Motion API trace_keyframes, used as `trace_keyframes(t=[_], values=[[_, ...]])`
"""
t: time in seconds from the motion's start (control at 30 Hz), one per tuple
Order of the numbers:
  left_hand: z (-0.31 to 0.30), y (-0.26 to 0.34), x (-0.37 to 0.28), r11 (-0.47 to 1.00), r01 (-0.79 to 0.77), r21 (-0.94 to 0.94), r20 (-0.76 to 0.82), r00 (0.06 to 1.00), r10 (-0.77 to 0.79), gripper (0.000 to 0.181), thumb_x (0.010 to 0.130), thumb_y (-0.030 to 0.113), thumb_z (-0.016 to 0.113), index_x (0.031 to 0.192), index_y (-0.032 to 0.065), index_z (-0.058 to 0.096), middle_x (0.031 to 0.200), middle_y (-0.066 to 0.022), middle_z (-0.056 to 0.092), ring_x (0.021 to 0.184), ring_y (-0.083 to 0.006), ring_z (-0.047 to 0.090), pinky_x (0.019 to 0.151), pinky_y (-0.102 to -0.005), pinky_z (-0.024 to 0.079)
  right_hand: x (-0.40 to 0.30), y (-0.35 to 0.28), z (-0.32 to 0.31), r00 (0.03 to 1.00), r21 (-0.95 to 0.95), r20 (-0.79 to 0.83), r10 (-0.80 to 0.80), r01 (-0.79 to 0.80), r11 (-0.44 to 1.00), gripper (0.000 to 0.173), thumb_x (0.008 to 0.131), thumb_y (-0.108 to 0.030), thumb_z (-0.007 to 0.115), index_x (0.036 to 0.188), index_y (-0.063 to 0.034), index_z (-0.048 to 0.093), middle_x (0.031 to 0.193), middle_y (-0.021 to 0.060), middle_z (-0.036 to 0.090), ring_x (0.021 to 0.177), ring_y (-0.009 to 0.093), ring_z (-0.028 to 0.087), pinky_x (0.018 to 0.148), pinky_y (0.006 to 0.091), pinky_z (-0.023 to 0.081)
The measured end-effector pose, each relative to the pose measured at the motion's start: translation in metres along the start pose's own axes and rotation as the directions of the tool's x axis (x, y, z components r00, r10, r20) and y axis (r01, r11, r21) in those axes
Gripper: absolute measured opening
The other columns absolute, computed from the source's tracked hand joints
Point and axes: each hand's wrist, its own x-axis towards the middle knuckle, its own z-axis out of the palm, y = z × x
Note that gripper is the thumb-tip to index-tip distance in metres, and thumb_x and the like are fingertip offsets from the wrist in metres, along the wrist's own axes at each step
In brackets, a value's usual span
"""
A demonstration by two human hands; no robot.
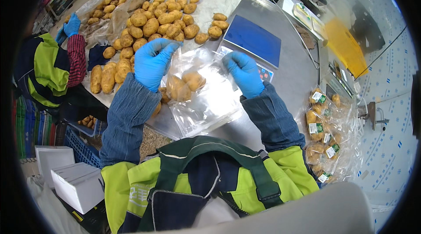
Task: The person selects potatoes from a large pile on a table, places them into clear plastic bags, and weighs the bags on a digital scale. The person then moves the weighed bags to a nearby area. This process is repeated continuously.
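Observation:
My left hand (154, 63), in a blue glove, pinches the upper left edge of a clear plastic bag (204, 112). At the bag's other upper corner, my right hand (243, 73), also blue-gloved, has its fingers closed on the film. A few potatoes (194, 81) show through the film near my left hand; whether all lie inside cannot be told. Beyond my left hand spreads a large heap of loose potatoes (151, 27) on a pale sheet. Behind my right hand stands a scale with a blue platform (253, 40), nothing on it.
Labelled clear bags of potatoes (317, 128) line the table's right side. At the left, a co-worker's gloved hands (70, 27) are by more potatoes. White foam boxes (77, 181) and a blue crate (82, 148) stand at the lower left. A metal table (296, 66) carries the scale.

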Motion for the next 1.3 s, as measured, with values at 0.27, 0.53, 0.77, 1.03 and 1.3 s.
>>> trace_keyframes(t=[0.27,0.53,0.77,1.03,1.3], values=[[0.009,-0.051,-0.052,0.515,-0.657,0.550,0.192,0.701,0.687,0.016,0.083,0.010,0.046,0.084,-0.0014,0.058,0.072,-0.0105,0.054,0.062,-0.0166,0.052,0.055,-0.0306,0.042,0.067,-0.010,-0.018,0.993,0.185,-0.111,0.043,-0.022,0.982,0.015,0.086,-0.014,0.052,0.085,0.0003,0.057,0.071,0.0018,0.056,0.064,0.008,0.049,0.059,0.0216,0.041],[0.031,-0.187,-0.070,0.467,-0.487,0.738,0.548,0.836,0.006,0.047,0.066,0.035,0.065,0.104,0.0089,0.054,0.110,-0.0135,0.048,0.101,-0.0312,0.046,0.078,-0.0432,0.041,0.115,-0.056,-0.129,0.928,0.030,-0.337,-0.162,0.182,0.983,0.020,0.086,-0.023,0.055,0.087,-0.0031,0.058,0.072,-0.0039,0.052,0.064,0.006,0.045,0.057,0.0196,0.037],[0.042,-0.174,-0.063,0.401,-0.407,0.821,0.490,0.862,-0.130,0.056,0.061,0.036,0.067,0.106,0.0063,0.052,0.114,-0.0153,0.045,0.106,-0.0337,0.043,0.086,-0.0437,0.038,0.104,0.019,-0.215,0.922,-0.331,-0.303,-0.240,0.134,0.934,0.021,0.086,-0.024,0.055,0.091,-0.0044,0.059,0.077,-0.0039,0.053,0.069,0.004,0.045,0.061,0.0193,0.037],[0.042,-0.187,-0.068,0.229,-0.502,0.834,0.492,0.864,0.104,0.041,0.065,0.030,0.065,0.097,0.0056,0.055,0.106,-0.0157,0.049,0.097,-0.0326,0.048,0.077,-0.0427,0.041,0.044,0.037,-0.223,0.785,-0.011,-0.607,-0.122,0.145,0.989,0.026,0.088,-0.026,0.050,0.097,-0.0018,0.055,0.081,0.0042,0.057,0.065,0.012,0.051,0.060,0.0258,0.042],[0.055,-0.176,-0.085,0.481,-0.478,0.735,0.561,0.827,-0.034,0.029,0.067,0.029,0.065,0.084,0.0070,0.056,0.087,-0.0118,0.051,0.079,-0.0287,0.052,0.065,-0.0402,0.044,-0.076,0.121,-0.200,0.681,0.089,-0.722,0.120,-0.081,0.993,0.014,0.084,-0.006,0.051,0.096,-0.0012,0.056,0.080,0.0061,0.058,0.066,0.014,0.056,0.062,0.0273,0.047]])
